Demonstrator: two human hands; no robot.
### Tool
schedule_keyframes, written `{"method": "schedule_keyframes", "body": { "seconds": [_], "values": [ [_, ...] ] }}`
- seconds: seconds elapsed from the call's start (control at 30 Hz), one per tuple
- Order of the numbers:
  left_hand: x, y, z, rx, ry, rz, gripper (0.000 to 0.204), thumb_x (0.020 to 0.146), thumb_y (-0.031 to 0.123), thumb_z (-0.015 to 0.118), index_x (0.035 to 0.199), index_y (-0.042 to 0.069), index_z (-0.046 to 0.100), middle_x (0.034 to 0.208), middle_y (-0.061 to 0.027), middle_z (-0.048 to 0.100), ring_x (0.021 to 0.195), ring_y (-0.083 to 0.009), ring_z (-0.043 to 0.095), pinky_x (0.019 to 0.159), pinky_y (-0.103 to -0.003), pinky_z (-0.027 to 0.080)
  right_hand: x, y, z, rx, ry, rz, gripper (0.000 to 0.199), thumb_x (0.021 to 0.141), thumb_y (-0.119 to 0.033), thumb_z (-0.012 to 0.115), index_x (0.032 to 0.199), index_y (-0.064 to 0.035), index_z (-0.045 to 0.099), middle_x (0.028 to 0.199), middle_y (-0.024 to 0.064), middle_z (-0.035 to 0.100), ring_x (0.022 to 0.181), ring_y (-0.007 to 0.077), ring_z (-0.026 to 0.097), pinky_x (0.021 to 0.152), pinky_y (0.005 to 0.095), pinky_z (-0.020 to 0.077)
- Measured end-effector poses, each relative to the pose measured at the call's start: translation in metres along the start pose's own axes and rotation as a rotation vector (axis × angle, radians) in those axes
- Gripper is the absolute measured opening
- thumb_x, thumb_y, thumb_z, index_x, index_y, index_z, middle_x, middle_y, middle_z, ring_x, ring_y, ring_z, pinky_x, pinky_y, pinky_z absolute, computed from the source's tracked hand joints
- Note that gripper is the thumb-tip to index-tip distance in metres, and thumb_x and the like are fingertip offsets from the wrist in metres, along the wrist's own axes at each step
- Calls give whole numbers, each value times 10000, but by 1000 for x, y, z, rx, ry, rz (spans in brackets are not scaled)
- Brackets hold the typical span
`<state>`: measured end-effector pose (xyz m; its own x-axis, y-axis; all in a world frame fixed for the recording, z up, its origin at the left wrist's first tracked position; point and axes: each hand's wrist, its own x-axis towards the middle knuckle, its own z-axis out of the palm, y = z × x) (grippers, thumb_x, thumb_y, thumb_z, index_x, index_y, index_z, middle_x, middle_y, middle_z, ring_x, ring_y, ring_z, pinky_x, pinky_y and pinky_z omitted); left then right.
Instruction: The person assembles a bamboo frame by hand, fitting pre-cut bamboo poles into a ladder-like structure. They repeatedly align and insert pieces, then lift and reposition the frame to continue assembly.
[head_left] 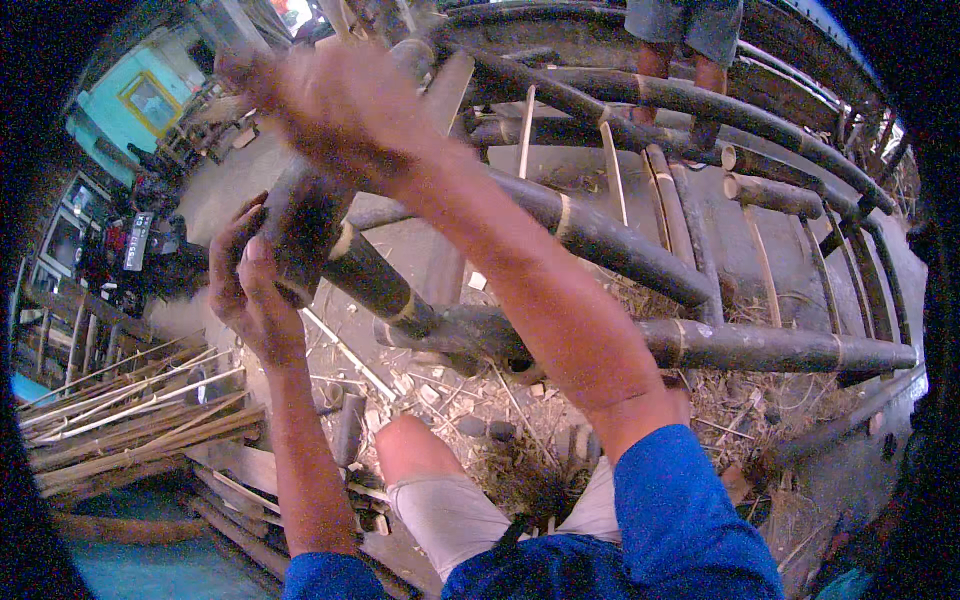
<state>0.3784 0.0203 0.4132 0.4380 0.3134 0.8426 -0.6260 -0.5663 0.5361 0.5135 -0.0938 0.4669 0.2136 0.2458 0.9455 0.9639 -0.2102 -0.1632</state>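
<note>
In the upper left of the frame, a dark bamboo piece (310,215), with the left grip (252,290) nearer to it than the right grip (345,112). Lies to the right of the left palm and a little above, touching it. Wrapped round the left flank by that hand – thumb against the near face, fingers bent along the outer edge – so holding, not spread wide.

Above the piece, overlapping its upper end in the picture, the right hand, badly blurred; cannot tell whether wide, narrow or round something, nor whether touching.

Seems to run steeply on its long axis, from the left thumb side up and slightly right toward the right wrist. Points its upper end toward the top of the frame, partly hidden there. Beside its lower right flank, a light-ringed bamboo tube (385,285), slanting down and right toward a thick bamboo pole (780,345) running across to the right edge. Cannot tell whether joined to the piece or only close.

Judged to matter most: the crossing of that steep axis with the slanting tube, just right of the left fingers.
</note>
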Motion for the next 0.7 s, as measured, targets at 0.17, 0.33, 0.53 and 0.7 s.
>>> {"method": "schedule_keyframes", "body": {
  "seconds": [0.17,0.33,0.53,0.7],
  "values": [
    [1,-7,-3,-64,33,-115,395,919,268,552,1115,-54,669,1145,-169,685,1064,-243,626,973,-380,479,16,-23,26,108,-375,258,658,989,-645,342,1006,-86,690,870,222,709,882,451,691,808,530,559],
    [5,-6,-3,56,8,20,412,915,260,531,1131,-68,656,1166,-206,678,1099,-291,625,1027,-422,455,-27,-6,11,118,-179,113,429,1026,-448,452,1037,-118,726,982,167,720,954,393,682,822,489,557],
    [6,-5,4,230,8,194,499,950,335,409,1105,-81,636,1203,-234,653,1142,-337,617,1037,-472,461,-158,17,-90,-223,288,552,351,916,-362,676,1030,-33,720,952,176,716,910,364,684,809,439,546],
    [7,-12,-3,141,89,-7,592,966,438,355,1165,-64,596,1221,-226,633,1193,-338,590,1050,-478,451,-195,18,-95,-451,265,449,351,879,-377,720,1015,-54,731,923,144,725,870,342,693,791,428,540]
  ]
}}
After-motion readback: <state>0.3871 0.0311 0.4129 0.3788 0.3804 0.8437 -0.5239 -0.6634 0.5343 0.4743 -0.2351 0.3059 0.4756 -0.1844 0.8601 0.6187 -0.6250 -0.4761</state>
